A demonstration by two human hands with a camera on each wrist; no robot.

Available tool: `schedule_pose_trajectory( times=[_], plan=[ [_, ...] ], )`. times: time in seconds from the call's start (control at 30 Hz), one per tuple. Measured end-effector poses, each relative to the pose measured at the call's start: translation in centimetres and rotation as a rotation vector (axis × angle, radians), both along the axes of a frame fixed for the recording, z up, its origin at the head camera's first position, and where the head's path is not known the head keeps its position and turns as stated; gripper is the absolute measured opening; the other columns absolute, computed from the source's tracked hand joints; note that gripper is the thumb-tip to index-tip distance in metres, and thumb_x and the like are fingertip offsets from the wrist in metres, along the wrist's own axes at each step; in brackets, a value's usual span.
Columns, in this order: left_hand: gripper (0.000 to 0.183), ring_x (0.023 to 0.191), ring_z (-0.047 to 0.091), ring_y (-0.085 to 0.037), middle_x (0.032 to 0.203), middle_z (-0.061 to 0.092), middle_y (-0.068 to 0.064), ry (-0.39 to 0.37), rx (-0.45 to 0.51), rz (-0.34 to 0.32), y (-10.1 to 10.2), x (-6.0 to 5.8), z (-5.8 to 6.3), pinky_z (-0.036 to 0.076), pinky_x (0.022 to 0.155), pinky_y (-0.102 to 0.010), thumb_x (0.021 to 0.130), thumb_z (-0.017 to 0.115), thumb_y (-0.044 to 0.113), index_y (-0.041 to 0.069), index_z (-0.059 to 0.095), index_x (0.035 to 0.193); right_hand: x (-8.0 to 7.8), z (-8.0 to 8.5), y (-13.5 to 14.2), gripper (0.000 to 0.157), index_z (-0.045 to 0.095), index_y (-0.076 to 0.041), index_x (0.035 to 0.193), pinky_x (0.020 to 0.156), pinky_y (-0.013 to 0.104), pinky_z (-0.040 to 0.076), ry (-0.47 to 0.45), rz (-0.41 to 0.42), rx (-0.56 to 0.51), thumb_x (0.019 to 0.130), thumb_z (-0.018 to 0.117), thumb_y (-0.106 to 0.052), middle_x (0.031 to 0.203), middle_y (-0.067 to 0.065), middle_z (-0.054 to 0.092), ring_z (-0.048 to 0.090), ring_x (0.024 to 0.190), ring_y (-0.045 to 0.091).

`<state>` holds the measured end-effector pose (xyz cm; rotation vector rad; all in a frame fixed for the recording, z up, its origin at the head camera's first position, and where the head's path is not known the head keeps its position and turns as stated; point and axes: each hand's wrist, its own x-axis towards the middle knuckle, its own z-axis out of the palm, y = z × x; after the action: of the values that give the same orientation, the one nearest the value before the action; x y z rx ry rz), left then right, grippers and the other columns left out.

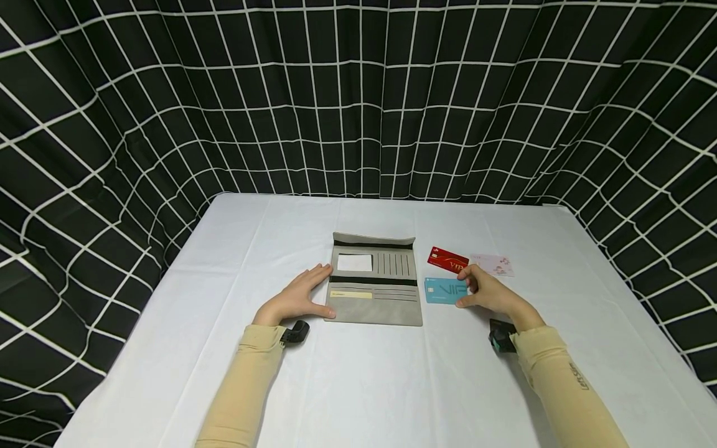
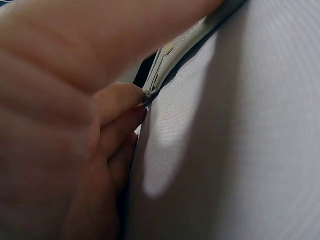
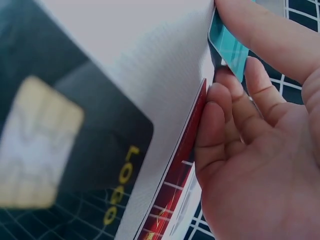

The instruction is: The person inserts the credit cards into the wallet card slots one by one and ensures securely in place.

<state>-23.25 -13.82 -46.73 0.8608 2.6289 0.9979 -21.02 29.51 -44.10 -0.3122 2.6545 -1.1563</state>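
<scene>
An unfolded grey wallet (image 1: 392,314) lies on the table, with card slots, a white insert and a yellowish strip. My left hand (image 1: 297,295) rests at its left side, fingers spread, thumb on the lower left corner and fingertips at the edge. With thumb and fingers my right hand (image 1: 486,291) pinches a blue VIP card (image 1: 442,290) by its right end; in the right wrist view the card (image 3: 227,42) looks bent. Just behind is a red VIP card (image 1: 445,259), close to the fingertips. A pale pink patterned card (image 1: 495,265) lies beside the red one.
A black card (image 3: 100,125) with a gold chip and LOGO lettering is near the right wrist, partly hidden in the head view. White cloth (image 1: 358,386) covers the table. Black curtains (image 1: 358,93) with white grid lines stand behind and at both sides.
</scene>
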Motion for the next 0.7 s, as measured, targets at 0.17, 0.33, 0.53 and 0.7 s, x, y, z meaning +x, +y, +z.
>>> schedule_pose_trajectory(
  times=[0.17, 0.33, 0.53, 0.7],
  plan=[
    [0.106, 0.139, 0.011, -0.024, 0.151, 0.023, -0.007, 0.01, 0.002, -0.005, -0.04, -0.08, -0.17, 0.006, 0.112, -0.043, 0.065, 0.078, 0.051, 0.007, 0.026, 0.146, 0.11, 0.03, -0.06, 0.055, 0.043, 0.006, 0.112, 0.063, 0.027, 0.035, 0.011, 0.028, -0.028, 0.072, 0.079, -0.006, 0.084, 0.011, 0.039, 0.038, 0.078, 0.023],
    [0.107, 0.139, 0.011, -0.022, 0.151, 0.022, -0.005, 0.009, -0.016, -0.003, -0.07, -0.15, -0.35, 0.005, 0.112, -0.039, 0.065, 0.077, 0.054, 0.009, 0.026, 0.147, 0.06, 0.07, -0.09, 0.057, 0.047, 0.002, 0.12, 0.06, 0.03, 0.034, -0.006, 0.034, -0.006, 0.074, 0.078, -0.01, 0.082, 0.009, 0.04, 0.039, 0.075, 0.023],
    [0.106, 0.139, 0.011, -0.025, 0.151, 0.023, -0.007, 0.007, 0.002, -0.006, -0.06, 0.01, -0.11, 0.004, 0.112, -0.04, 0.065, 0.077, 0.053, 0.007, 0.027, 0.146, 0.08, 0.26, -0.24, 0.054, 0.053, -0.003, 0.125, 0.058, 0.029, 0.034, -0.011, 0.02, 0.021, 0.076, 0.076, -0.013, 0.081, 0.009, 0.042, 0.04, 0.074, 0.023],
    [0.105, 0.139, 0.011, -0.026, 0.15, 0.023, -0.008, 0.003, 0.006, -0.004, -0.06, 0.1, 0.07, 0.004, 0.112, -0.042, 0.066, 0.078, 0.051, 0.007, 0.027, 0.146, 0.13, 0.42, -0.2, 0.051, 0.055, -0.004, 0.125, 0.057, 0.029, 0.037, -0.005, 0.014, 0.024, 0.078, 0.074, -0.013, 0.08, 0.008, 0.044, 0.042, 0.074, 0.023]
  ],
)
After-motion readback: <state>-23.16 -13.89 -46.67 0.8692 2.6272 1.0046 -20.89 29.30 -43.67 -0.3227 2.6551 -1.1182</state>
